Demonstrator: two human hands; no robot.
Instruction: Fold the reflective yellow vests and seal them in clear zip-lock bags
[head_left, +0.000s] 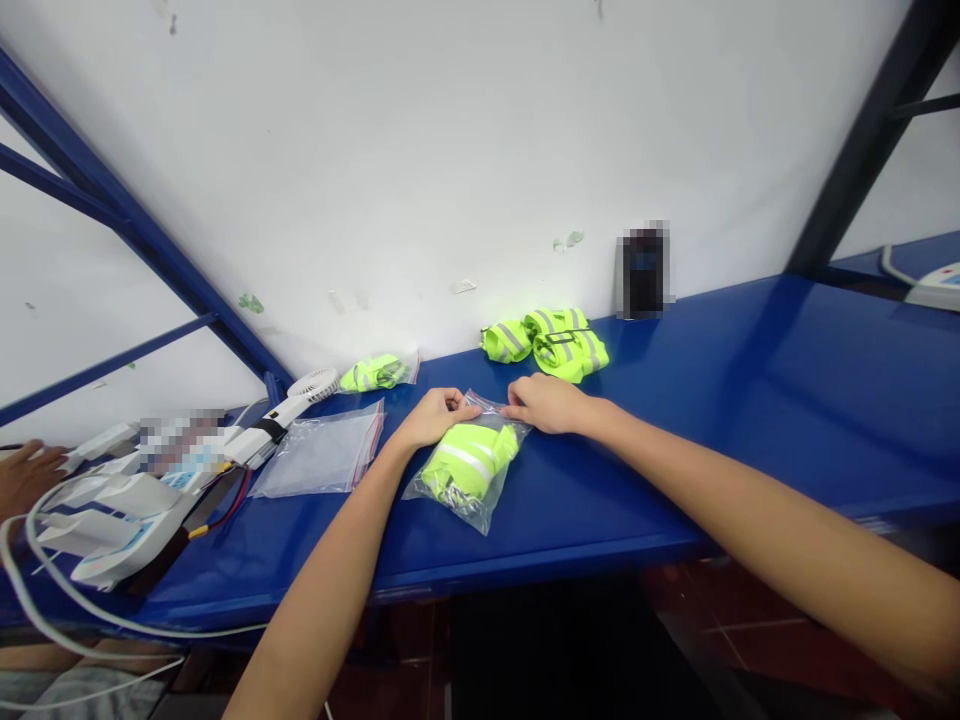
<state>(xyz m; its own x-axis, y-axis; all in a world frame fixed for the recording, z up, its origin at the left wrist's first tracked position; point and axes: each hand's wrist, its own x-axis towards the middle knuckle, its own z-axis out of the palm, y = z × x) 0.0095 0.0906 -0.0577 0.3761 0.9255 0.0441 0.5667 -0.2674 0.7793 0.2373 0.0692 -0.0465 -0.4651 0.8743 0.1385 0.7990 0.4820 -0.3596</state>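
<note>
A clear zip bag [480, 512] lies on the blue table near its front edge, with a folded neon-yellow reflective vest [469, 460] inside. At the bag's top edge, my left hand [437, 416] pinches the left end of the zip strip. My right hand [551, 403] closes on the right end of the same strip. Between my fingers the strip is partly visible; whether it is sealed I cannot tell. Left of my left hand lies a flat stack of clear zip bags [319, 455] with red edges. Behind it rests another bagged yellow vest [373, 373].
Rolled yellow vests [566, 342] sit against the wall. A dark pixelated object [643, 272] leans there farther right. At left are a white handheld fan [313, 385], white devices [135, 510], and looping cables [82, 605]. Another person's hand [31, 480] is at far left. Blue frame posts [142, 225] flank the table.
</note>
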